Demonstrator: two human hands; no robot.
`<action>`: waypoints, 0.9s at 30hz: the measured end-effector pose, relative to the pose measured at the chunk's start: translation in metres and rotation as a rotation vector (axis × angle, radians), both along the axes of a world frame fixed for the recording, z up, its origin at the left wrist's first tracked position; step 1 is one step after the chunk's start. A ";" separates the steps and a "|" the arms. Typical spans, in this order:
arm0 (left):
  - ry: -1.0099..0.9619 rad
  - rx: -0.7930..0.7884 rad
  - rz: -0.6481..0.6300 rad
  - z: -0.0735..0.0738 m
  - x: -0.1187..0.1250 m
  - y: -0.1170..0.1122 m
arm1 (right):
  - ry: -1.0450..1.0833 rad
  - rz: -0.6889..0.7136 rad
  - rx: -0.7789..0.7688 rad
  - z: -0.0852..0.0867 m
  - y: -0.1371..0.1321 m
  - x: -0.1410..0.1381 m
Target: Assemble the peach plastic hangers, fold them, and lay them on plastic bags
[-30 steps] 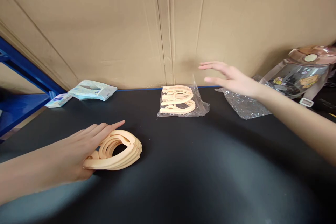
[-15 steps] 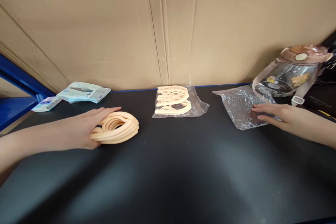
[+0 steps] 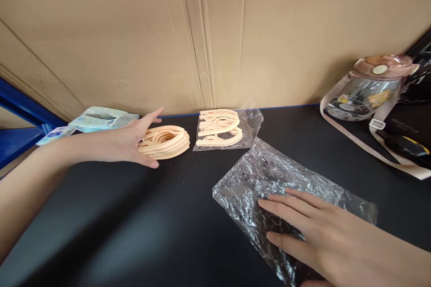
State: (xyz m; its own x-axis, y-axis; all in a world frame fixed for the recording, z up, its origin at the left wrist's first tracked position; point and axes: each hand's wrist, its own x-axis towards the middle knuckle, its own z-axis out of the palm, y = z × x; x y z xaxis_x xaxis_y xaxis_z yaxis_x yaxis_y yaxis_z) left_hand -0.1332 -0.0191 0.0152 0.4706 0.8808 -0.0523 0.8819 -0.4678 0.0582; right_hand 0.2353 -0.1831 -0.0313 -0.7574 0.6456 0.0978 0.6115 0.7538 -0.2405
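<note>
My left hand (image 3: 129, 141) lies with fingers spread against the left side of a stack of peach-coloured plastic rings (image 3: 166, 140) on the black table (image 3: 141, 228). To the right of the stack, a clear bag (image 3: 224, 128) holds more of the same peach pieces near the cardboard wall. My right hand (image 3: 311, 233) rests flat, fingers stretched out, on an empty crinkled clear plastic bag (image 3: 269, 179) in the near middle of the table.
A brown cardboard wall (image 3: 215, 31) closes the back. Light blue packets (image 3: 101, 119) lie at the back left beside a blue rack frame (image 3: 20, 116). At the back right lies a clear water bottle (image 3: 368, 89) with a beige strap (image 3: 387, 161) and dark items.
My right hand has dragged the empty plastic bag from the back right toward me into the near middle. My left hand has pushed the ring stack farther back, beside the filled bag.
</note>
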 end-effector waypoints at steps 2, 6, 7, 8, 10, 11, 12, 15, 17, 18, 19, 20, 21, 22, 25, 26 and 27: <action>-0.101 0.118 -0.008 0.004 0.020 -0.019 | -0.061 0.100 0.044 0.007 0.007 -0.011; -0.316 0.200 -0.297 -0.004 0.070 -0.070 | -0.035 0.295 -0.170 0.029 0.022 -0.027; -0.299 0.173 -0.382 -0.012 0.080 -0.081 | -0.030 0.338 -0.268 0.034 0.025 -0.029; -0.284 0.127 -0.445 -0.021 0.086 -0.090 | -0.016 0.359 -0.352 0.037 0.027 -0.029; -0.253 0.051 -0.506 -0.041 0.090 -0.100 | 0.010 0.330 -0.425 0.038 0.029 -0.025; -0.256 0.033 -0.495 -0.049 0.088 -0.102 | 0.024 0.288 -0.418 0.035 0.028 -0.020; -0.253 0.016 -0.464 -0.057 0.085 -0.101 | 0.022 0.227 -0.390 0.029 0.028 -0.014; -0.235 0.011 -0.400 -0.070 0.073 -0.098 | 0.040 -0.016 -0.318 0.008 0.028 0.006; -0.220 0.031 -0.395 -0.074 0.067 -0.097 | 0.073 -0.138 -0.317 -0.004 0.031 0.017; -0.209 0.036 -0.387 -0.075 0.066 -0.097 | 0.091 -0.178 -0.328 -0.008 0.033 0.022; -0.198 0.036 -0.374 -0.075 0.065 -0.098 | 0.103 -0.208 -0.340 -0.010 0.035 0.025; -0.188 0.035 -0.354 -0.076 0.064 -0.099 | 0.109 -0.231 -0.349 -0.011 0.036 0.028; -0.180 0.032 -0.329 -0.077 0.064 -0.099 | 0.106 -0.246 -0.356 -0.012 0.038 0.030; -0.177 0.028 -0.311 -0.078 0.063 -0.100 | 0.097 -0.252 -0.362 -0.011 0.039 0.033; -0.195 0.037 -0.272 -0.081 0.061 -0.100 | 0.051 -0.239 -0.368 -0.009 0.043 0.040; -0.204 0.051 -0.256 -0.081 0.059 -0.100 | 0.033 -0.230 -0.364 -0.008 0.045 0.043; -0.211 0.067 -0.234 -0.082 0.058 -0.100 | 0.014 -0.224 -0.355 -0.007 0.046 0.046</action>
